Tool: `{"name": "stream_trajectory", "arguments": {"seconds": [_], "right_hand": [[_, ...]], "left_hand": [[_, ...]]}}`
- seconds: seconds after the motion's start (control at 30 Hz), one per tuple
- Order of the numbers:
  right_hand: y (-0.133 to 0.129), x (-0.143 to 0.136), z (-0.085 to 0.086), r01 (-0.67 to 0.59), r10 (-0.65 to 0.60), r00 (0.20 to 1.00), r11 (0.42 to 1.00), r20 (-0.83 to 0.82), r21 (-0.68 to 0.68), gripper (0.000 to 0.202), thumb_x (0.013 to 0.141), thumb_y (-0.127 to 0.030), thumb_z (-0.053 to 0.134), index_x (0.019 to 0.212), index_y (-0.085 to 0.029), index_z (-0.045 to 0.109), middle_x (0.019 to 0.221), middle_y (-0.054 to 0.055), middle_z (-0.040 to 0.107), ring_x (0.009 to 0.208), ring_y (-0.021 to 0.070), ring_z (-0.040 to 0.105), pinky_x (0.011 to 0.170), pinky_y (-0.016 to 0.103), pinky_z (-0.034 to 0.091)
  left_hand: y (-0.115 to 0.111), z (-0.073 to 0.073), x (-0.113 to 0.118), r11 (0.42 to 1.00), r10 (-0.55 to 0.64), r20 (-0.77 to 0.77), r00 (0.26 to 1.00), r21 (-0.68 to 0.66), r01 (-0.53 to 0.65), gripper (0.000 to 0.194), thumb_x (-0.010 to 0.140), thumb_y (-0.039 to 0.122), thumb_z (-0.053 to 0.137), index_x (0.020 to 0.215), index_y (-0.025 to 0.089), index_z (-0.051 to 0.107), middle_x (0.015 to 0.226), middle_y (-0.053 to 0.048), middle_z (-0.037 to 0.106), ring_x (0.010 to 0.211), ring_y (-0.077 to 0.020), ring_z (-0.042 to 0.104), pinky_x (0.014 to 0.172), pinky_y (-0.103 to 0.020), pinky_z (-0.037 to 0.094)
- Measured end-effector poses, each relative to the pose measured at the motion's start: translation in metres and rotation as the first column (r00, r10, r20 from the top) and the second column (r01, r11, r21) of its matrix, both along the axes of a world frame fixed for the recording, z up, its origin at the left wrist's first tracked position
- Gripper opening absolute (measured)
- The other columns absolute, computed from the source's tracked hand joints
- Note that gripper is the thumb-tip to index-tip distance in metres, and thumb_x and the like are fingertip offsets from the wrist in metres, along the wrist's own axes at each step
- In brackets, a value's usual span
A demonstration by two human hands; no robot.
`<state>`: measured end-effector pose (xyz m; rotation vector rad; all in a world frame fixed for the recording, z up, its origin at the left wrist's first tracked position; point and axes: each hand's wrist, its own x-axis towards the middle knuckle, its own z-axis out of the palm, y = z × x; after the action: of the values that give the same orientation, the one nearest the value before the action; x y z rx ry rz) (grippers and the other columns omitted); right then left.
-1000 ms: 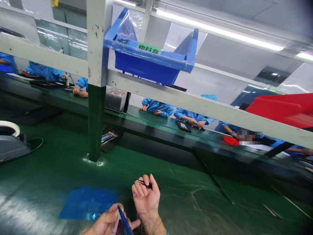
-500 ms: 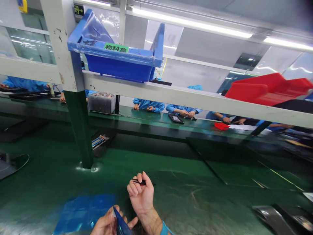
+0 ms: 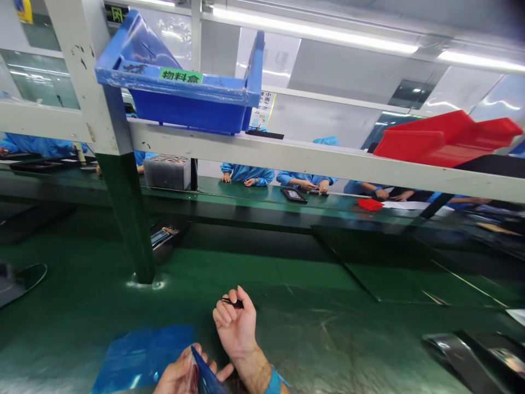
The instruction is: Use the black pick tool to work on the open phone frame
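At the near edge of the green bench (image 3: 311, 339) the person's right hand (image 3: 234, 325) is raised with its fingers curled shut around a small dark tool (image 3: 232, 301), thin and black, pinched between thumb and fingertips; it is too small to say exactly what kind of tool it is. Just below and to the left, the left hand (image 3: 180, 375) is closed on a blue film sheet (image 3: 203, 372), which stands up on edge between its fingers at the bottom of the view; something pale sits against the sheet, but I cannot make it out. The two hands are close together, not touching. A flat blue sheet (image 3: 139, 353) lies on the bench just left of the left hand. A green post (image 3: 127, 219) rises from the bench behind the hands and carries a white rail (image 3: 311, 158), on which a blue bin (image 3: 184, 98) with a green label rests on the left and a red bin (image 3: 447, 139) on the right. Beyond the rail, across a dark belt (image 3: 246, 205), co-workers in blue sleeves (image 3: 250, 174) have their hands on the far bench, near a stack of grey trays (image 3: 168, 172) and a red object (image 3: 369, 204). Dark glossy parts (image 3: 459, 355) lie at the lower right.
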<state>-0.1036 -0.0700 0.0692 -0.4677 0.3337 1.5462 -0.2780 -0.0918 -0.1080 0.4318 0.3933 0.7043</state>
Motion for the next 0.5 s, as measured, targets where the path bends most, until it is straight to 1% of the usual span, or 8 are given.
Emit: {"name": "stream_trajectory", "arguments": {"seconds": [0.03, 0.1, 0.2, 0.27, 0.33, 0.37, 0.47, 0.5], "right_hand": [[0.000, 0.000, 0.001, -0.001, 0.001, 1.000, 1.000, 0.000, -0.005, 0.041, 0.099, -0.034, 0.042, 0.062, -0.018, 0.043, 0.044, -0.004, 0.022, 0.039, 0.0059, 0.021, 0.043, 0.024, 0.016], [-0.001, 0.000, 0.000, -0.002, 0.002, 1.000, 1.000, 0.007, -0.005, 0.041, 0.100, -0.034, 0.041, 0.062, -0.018, 0.044, 0.045, -0.004, 0.021, 0.039, 0.0058, 0.021, 0.043, 0.023, 0.017], [0.000, 0.000, -0.003, -0.004, 0.004, 1.000, 1.000, 0.030, -0.002, 0.041, 0.100, -0.034, 0.042, 0.062, -0.018, 0.045, 0.046, -0.004, 0.022, 0.040, 0.0060, 0.022, 0.044, 0.024, 0.018], [0.001, 0.001, -0.007, -0.005, 0.005, 0.999, 1.000, 0.045, -0.002, 0.041, 0.099, -0.034, 0.042, 0.061, -0.018, 0.045, 0.047, -0.004, 0.022, 0.041, 0.0060, 0.022, 0.044, 0.024, 0.018], [0.001, 0.001, -0.009, -0.005, 0.006, 0.998, 1.000, 0.057, -0.001, 0.040, 0.097, -0.034, 0.043, 0.061, -0.018, 0.045, 0.047, -0.004, 0.022, 0.041, 0.0059, 0.023, 0.044, 0.024, 0.019], [0.001, 0.001, -0.010, -0.008, 0.008, 0.998, 1.000, 0.062, -0.001, 0.039, 0.096, -0.034, 0.044, 0.061, -0.019, 0.045, 0.047, -0.004, 0.021, 0.041, 0.0059, 0.023, 0.044, 0.023, 0.019], [0.000, 0.000, -0.011, -0.017, 0.016, 0.997, 1.000, 0.076, 0.013, 0.036, 0.093, -0.035, 0.048, 0.061, -0.019, 0.046, 0.047, -0.004, 0.023, 0.041, 0.0058, 0.024, 0.044, 0.023, 0.020], [0.000, 0.000, -0.010, -0.020, 0.018, 0.997, 1.000, 0.079, 0.017, 0.035, 0.092, -0.035, 0.049, 0.061, -0.019, 0.046, 0.047, -0.004, 0.023, 0.041, 0.0057, 0.024, 0.044, 0.023, 0.020]], "left_hand": [[0.001, -0.002, -0.001, 1.000, 0.012, 0.032, 0.999, -0.028, -0.011, 0.022, 0.067, 0.054, 0.096, 0.083, 0.044, 0.084, 0.084, 0.011, 0.080, 0.078, -0.0164, 0.071, 0.127, -0.056, 0.047], [0.002, -0.003, -0.002, 0.992, 0.042, 0.096, 0.994, -0.126, -0.029, 0.025, 0.063, 0.046, 0.100, 0.081, 0.039, 0.084, 0.079, 0.008, 0.079, 0.076, -0.0158, 0.070, 0.126, -0.057, 0.048], [0.004, 0.002, -0.003, 0.985, 0.061, 0.105, 0.993, -0.167, -0.043, 0.025, 0.064, 0.039, 0.102, 0.081, 0.034, 0.084, 0.078, 0.005, 0.078, 0.075, -0.0157, 0.070, 0.124, -0.057, 0.051], [0.004, 0.007, -0.004, 0.982, 0.069, 0.096, 0.993, -0.184, -0.050, 0.021, 0.067, 0.036, 0.100, 0.078, 0.032, 0.083, 0.075, 0.004, 0.075, 0.068, -0.0128, 0.066, 0.124, -0.056, 0.052], [0.004, 0.010, -0.004, 0.977, 0.082, 0.091, 0.992, -0.203, -0.062, 0.020, 0.067, 0.033, 0.100, 0.077, 0.032, 0.083, 0.070, 0.005, 0.072, 0.063, -0.0108, 0.062, 0.125, -0.056, 0.051], [0.004, 0.010, -0.003, 0.976, 0.081, 0.088, 0.993, -0.208, -0.061, 0.021, 0.066, 0.033, 0.101, 0.077, 0.032, 0.082, 0.069, 0.006, 0.072, 0.064, -0.0111, 0.063, 0.125, -0.058, 0.051], [0.004, 0.008, -0.003, 0.975, 0.079, 0.074, 0.994, -0.212, -0.062, 0.027, 0.061, 0.036, 0.103, 0.078, 0.035, 0.082, 0.073, 0.006, 0.076, 0.074, -0.0167, 0.070, 0.120, -0.061, 0.054], [0.003, 0.008, -0.002, 0.976, 0.078, 0.073, 0.994, -0.208, -0.061, 0.027, 0.060, 0.037, 0.104, 0.076, 0.035, 0.082, 0.073, 0.006, 0.076, 0.073, -0.0173, 0.071, 0.118, -0.061, 0.055]]}}
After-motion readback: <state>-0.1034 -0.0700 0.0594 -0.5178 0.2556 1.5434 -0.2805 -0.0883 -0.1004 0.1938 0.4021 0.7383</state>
